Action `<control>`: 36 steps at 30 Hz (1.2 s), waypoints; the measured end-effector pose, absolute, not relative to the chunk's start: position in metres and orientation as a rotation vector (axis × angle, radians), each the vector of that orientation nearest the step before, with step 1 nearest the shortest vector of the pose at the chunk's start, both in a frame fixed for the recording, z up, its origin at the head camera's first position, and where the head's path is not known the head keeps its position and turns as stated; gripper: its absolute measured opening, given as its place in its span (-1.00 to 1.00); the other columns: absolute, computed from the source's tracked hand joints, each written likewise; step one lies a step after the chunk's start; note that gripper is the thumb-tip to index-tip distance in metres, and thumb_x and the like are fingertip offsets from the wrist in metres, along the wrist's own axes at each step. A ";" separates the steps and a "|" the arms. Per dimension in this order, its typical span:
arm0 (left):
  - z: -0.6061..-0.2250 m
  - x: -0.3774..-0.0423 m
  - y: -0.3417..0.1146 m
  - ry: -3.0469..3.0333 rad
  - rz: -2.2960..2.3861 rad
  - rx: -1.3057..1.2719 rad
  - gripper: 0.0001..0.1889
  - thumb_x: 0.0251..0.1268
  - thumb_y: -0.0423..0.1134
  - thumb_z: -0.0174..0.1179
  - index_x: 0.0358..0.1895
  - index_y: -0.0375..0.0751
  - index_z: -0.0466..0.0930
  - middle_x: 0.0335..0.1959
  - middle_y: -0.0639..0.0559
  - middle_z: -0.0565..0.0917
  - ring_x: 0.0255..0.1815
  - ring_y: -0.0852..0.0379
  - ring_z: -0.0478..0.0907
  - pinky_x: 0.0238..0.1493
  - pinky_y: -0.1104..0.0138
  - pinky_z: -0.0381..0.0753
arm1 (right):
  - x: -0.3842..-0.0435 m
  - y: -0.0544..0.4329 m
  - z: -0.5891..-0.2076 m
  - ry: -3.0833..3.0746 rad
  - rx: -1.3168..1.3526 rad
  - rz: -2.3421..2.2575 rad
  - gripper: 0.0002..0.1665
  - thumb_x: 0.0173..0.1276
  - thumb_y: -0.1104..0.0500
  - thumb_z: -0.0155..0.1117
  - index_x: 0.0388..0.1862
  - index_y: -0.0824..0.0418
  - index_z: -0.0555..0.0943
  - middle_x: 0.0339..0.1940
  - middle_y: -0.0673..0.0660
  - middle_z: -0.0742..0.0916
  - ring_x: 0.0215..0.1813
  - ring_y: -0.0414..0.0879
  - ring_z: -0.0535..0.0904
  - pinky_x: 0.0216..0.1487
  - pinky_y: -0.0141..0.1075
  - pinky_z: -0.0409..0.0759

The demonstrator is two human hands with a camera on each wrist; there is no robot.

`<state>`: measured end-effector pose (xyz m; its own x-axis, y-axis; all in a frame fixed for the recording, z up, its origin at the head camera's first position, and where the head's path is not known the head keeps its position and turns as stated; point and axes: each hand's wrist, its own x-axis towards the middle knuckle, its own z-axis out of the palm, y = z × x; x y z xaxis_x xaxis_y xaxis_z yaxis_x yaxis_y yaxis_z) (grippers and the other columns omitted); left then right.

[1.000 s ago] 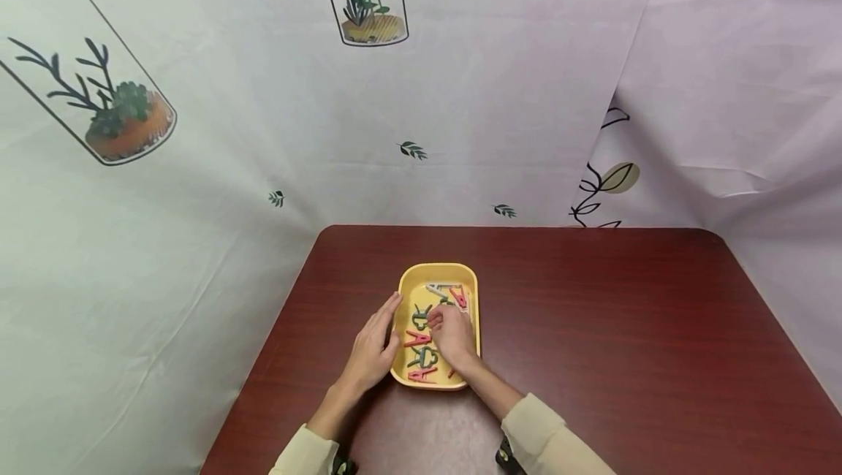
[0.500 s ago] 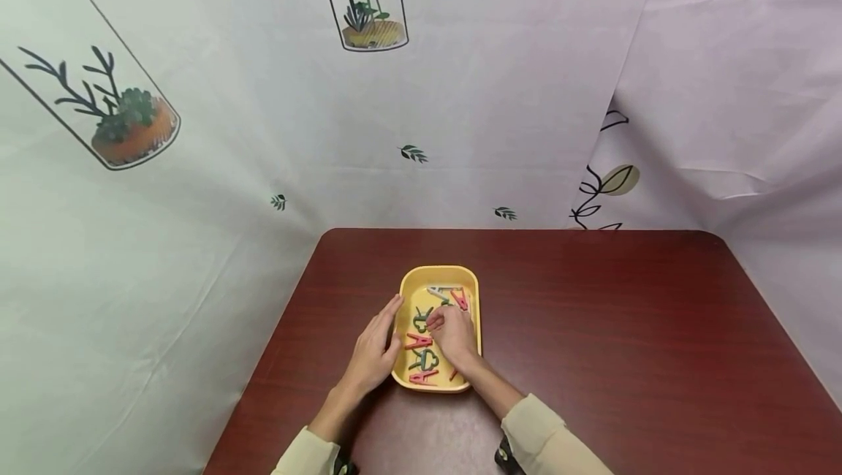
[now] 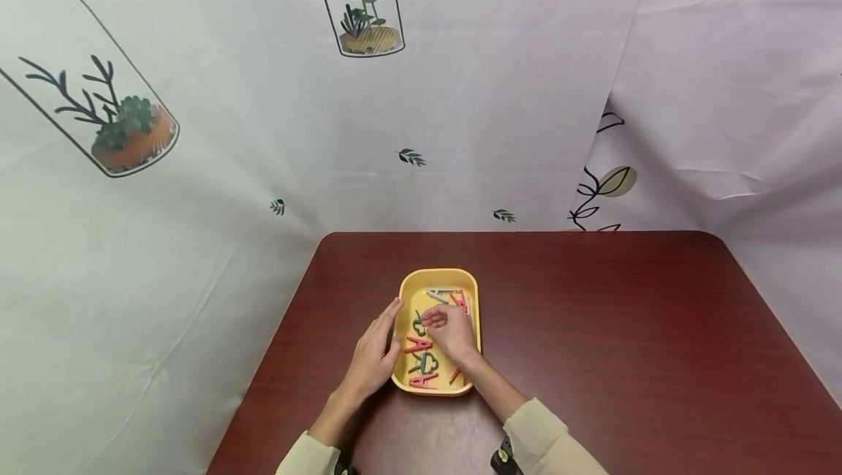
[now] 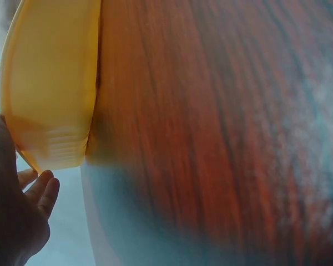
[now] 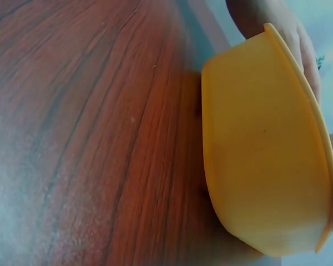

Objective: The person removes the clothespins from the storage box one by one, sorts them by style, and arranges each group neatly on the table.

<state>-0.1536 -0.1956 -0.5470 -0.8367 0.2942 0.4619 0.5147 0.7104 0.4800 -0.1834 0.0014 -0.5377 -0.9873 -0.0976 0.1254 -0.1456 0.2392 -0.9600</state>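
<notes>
A shallow yellow tray (image 3: 439,271) stands on the table with several small clips in it. My left hand (image 3: 370,353) rests along its left wall, fingers nearly straight. Inside the tray, my right hand (image 3: 452,332) is bent, its fingertips at a green clip (image 3: 417,326); whether they pinch it is hidden. Below that clip lie a red clothespin (image 3: 419,344), another green clip (image 3: 429,363) and a pink clothespin (image 3: 422,381). Toward the far end are a white clothespin (image 3: 437,295) and a red clothespin (image 3: 459,301). Both wrist views show mostly the outer wall of the tray.
The dark red wooden table (image 3: 605,336) extends far to the right of the tray. A white cloth (image 3: 500,95) printed with plants hangs behind the table and along its sides.
My right hand has shifted slightly left, and its fingers now cover part of the upper green clip. The left hand keeps its place on the tray. The head view has tilted a little.
</notes>
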 end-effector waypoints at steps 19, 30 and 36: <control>-0.548 -0.152 -0.194 -2.558 -0.849 -0.638 -0.26 0.27 -0.48 0.25 0.59 -0.26 0.38 0.57 -0.16 0.44 0.42 -0.15 0.53 0.31 -0.12 0.52 | -0.184 0.007 -0.532 -2.306 0.250 2.094 -0.73 0.20 0.57 0.27 -0.26 0.36 0.83 -0.25 0.32 0.83 -0.28 -0.09 0.73 -0.22 -0.44 0.64; -0.547 -0.153 -0.194 -2.535 -0.821 -0.655 -0.26 0.24 -0.51 0.26 0.56 -0.31 0.40 0.55 -0.21 0.46 0.40 -0.18 0.54 0.27 -0.13 0.55 | -0.188 0.024 -0.506 -2.203 0.090 2.255 -0.69 0.20 0.61 0.23 -0.24 0.40 0.82 -0.16 0.28 0.79 -0.24 -0.11 0.64 -0.27 -0.47 0.59; -0.546 -0.152 -0.194 -2.556 -0.845 -0.643 -0.25 0.26 -0.52 0.26 0.58 -0.28 0.39 0.56 -0.20 0.44 0.43 -0.17 0.52 0.31 -0.14 0.53 | -0.189 0.036 -0.493 -2.156 0.122 2.329 -0.68 0.20 0.64 0.24 -0.21 0.42 0.82 -0.14 0.29 0.83 -0.17 0.12 0.72 -0.23 -0.34 0.71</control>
